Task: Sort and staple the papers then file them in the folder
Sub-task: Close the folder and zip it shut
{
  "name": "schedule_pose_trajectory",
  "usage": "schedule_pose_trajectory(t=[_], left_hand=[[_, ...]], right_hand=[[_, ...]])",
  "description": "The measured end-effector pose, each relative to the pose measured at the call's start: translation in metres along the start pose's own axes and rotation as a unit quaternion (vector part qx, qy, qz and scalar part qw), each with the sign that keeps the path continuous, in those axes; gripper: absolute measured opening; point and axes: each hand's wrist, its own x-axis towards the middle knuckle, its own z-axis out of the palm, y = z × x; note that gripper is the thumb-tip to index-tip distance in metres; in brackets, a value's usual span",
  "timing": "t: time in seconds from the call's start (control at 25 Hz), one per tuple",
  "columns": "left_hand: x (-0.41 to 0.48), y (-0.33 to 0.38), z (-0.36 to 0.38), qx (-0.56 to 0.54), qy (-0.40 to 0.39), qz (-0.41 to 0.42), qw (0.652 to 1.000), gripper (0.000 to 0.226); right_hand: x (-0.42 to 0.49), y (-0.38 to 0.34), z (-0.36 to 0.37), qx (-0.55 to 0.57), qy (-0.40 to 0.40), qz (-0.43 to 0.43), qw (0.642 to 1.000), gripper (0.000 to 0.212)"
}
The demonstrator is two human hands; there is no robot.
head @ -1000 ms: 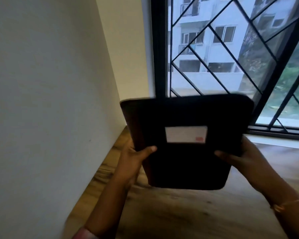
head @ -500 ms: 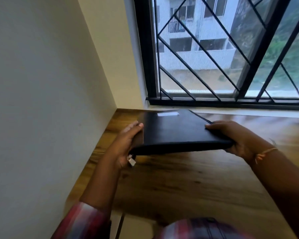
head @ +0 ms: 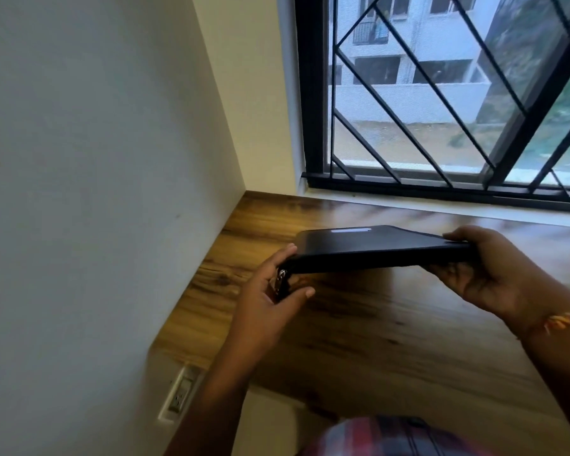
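Observation:
A black zip folder (head: 372, 246) with a white label on its top face is held nearly flat, a little above the wooden desk (head: 392, 327). My left hand (head: 270, 291) grips its near left corner, where a metal zip pull hangs. My right hand (head: 484, 271) grips its right edge, thumb on top and fingers underneath. No papers or stapler are in view.
A white wall runs along the left of the desk, with a power socket (head: 180, 394) below the desk's front edge. A barred window (head: 441, 93) and its sill stand behind the desk. My plaid clothing shows at the bottom edge.
The folder went from upright with its label facing me to lying nearly flat and lower over the desk. Both hands kept their hold, and my view tilted down.

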Motion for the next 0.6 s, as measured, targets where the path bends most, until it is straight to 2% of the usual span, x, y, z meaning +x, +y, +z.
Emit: schedule_pose_trajectory(t=[0.08, 0.16, 0.2, 0.24, 0.28, 0.32, 0.36, 0.4, 0.48, 0.56, 0.6], left_hand=[[0.005, 0.003, 0.01, 0.019, 0.065, 0.023, 0.997, 0.053], [0.009, 0.008, 0.014, 0.025, 0.101, 0.039, 0.994, 0.043], [0.01, 0.012, 0.015, 0.023, 0.108, 0.046, 0.993, 0.039], [0.012, 0.015, 0.015, 0.015, 0.113, 0.057, 0.992, 0.036], [0.012, 0.021, 0.015, 0.01, 0.115, 0.07, 0.991, 0.035], [0.013, 0.026, 0.013, 0.011, 0.12, 0.084, 0.989, 0.035], [0.014, 0.031, 0.012, 0.015, 0.125, 0.097, 0.987, 0.036], [0.016, 0.036, 0.011, 0.02, 0.127, 0.108, 0.986, 0.034], [0.019, 0.046, 0.013, 0.032, 0.129, 0.124, 0.983, 0.028], [0.02, 0.057, 0.016, 0.077, 0.144, 0.155, 0.974, 0.035], [0.021, 0.062, 0.017, 0.093, 0.156, 0.162, 0.97, 0.04]], right_hand=[[-0.005, 0.0, 0.0, 0.011, -0.006, -0.036, 0.999, 0.032], [-0.01, 0.004, 0.003, -0.03, 0.008, -0.08, 0.996, 0.031], [-0.012, 0.006, 0.004, -0.097, 0.028, -0.122, 0.987, 0.031], [-0.014, 0.008, 0.005, -0.215, 0.07, -0.197, 0.954, 0.035], [-0.016, 0.01, 0.008, -0.356, 0.123, -0.3, 0.876, 0.044], [-0.021, 0.012, 0.015, -0.456, 0.15, -0.415, 0.773, 0.05], [-0.027, 0.014, 0.029, -0.492, 0.13, -0.528, 0.68, 0.048], [-0.036, 0.018, 0.05, -0.491, 0.059, -0.603, 0.626, 0.04], [-0.048, 0.031, 0.094, -0.494, -0.124, -0.658, 0.555, 0.029], [-0.05, 0.041, 0.13, -0.538, -0.206, -0.666, 0.475, 0.028], [-0.047, 0.041, 0.14, -0.551, -0.213, -0.666, 0.455, 0.026]])
